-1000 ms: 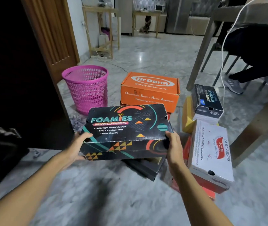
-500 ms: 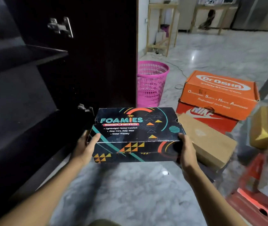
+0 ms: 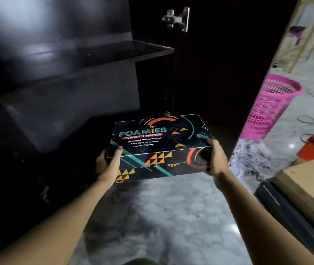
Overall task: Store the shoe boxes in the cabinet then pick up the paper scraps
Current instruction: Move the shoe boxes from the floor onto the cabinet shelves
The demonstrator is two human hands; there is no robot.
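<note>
Head camera looks forward and down, close over the hands [image 3: 160, 161].

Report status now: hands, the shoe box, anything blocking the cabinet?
Left hand and right hand grip Foamies box by its ends. Box in air before open cabinet. Nothing seen blocking.

The black shoe box [image 3: 160, 146] lid reads "FOAMIES SKECHERS", then "Lightweight Molded Comfort", "Easy Care, Easy Wear", "Water Friendly"
</note>
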